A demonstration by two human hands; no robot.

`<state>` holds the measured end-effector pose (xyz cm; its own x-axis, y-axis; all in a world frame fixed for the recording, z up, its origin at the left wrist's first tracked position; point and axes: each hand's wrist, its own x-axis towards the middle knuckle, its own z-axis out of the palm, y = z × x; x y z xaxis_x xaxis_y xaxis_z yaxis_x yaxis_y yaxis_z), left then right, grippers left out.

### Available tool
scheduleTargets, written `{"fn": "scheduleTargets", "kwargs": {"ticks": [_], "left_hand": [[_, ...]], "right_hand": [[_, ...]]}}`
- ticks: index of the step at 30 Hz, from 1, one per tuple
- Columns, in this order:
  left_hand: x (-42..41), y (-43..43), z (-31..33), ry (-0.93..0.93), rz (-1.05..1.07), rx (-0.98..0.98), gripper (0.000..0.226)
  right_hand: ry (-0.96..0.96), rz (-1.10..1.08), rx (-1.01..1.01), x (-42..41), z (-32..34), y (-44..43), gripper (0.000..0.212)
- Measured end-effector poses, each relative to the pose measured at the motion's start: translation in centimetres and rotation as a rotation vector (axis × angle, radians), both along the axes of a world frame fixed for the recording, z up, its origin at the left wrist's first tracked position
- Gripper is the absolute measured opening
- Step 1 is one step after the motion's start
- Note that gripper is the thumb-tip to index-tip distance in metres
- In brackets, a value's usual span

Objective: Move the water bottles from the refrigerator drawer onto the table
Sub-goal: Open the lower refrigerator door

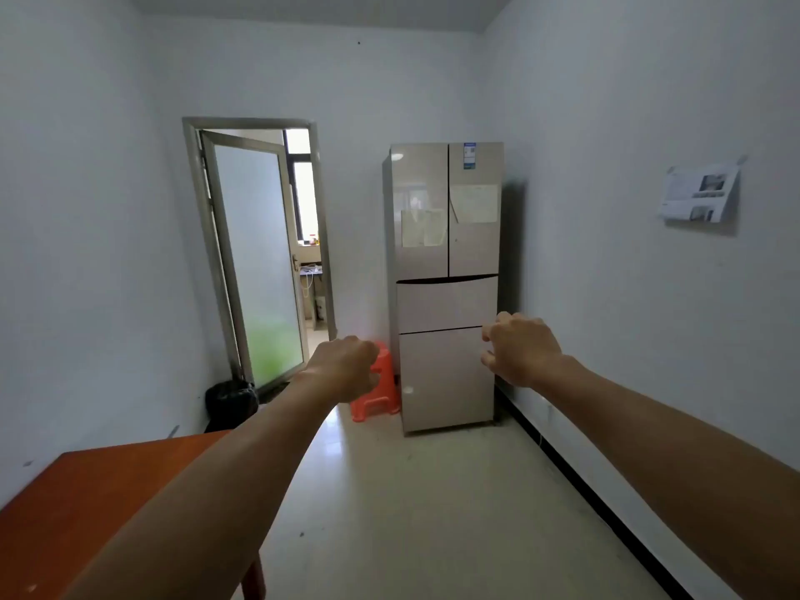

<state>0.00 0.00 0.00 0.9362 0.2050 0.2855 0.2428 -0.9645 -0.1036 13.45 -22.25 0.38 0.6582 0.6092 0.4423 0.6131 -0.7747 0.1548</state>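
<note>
Pale, bare walls [627, 101] close in a narrow room with a glossy cream tiled floor [411, 513]. At 12 o'clock, against the far wall, stands the refrigerator [446, 288], a tall upright box with its long axis vertical and its smooth beige front facing the camera: two doors above, two drawers below, all shut, so no water bottles can be seen. Sheets of paper cling to the upper doors. At 10 o'clock a frosted glass door [255, 262] in a metal frame hangs ajar. At 8 o'clock lies the corner of a reddish-brown wooden table [99, 504]. A black bag [229, 402] slumps on the floor by the door, and an orange plastic stool [381, 387] sits touching the refrigerator's left side. Both bare arms stretch forward, well short of the refrigerator. The left hand [346, 368] and right hand [521, 348] have fingers loosely curled, holding nothing.
</note>
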Motion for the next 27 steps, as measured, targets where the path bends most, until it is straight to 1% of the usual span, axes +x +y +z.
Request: {"fn": "scheduleTargets", "kwargs": {"ticks": [5, 12, 19, 27], "left_hand": [[2.4, 0.6, -1.1, 0.022, 0.017, -0.008, 0.027], [9.1, 2.0, -3.9, 0.059, -0.02, -0.053, 0.028], [19.7, 5.3, -5.8, 0.09, -0.033, -0.094, 0.029], [31.4, 11.0, -6.1, 0.104, 0.008, -0.135, 0.027]], "right_hand": [[0.05, -0.01, -0.01, 2.1, -1.0, 0.5, 0.037], [0.124, -0.024, -0.026, 8.1, -3.5, 2.0, 0.037], [0.163, -0.038, -0.04, 19.3, -5.4, 5.6, 0.038], [0.225, -0.031, -0.038, 32.3, -5.3, 11.0, 0.041]]}}
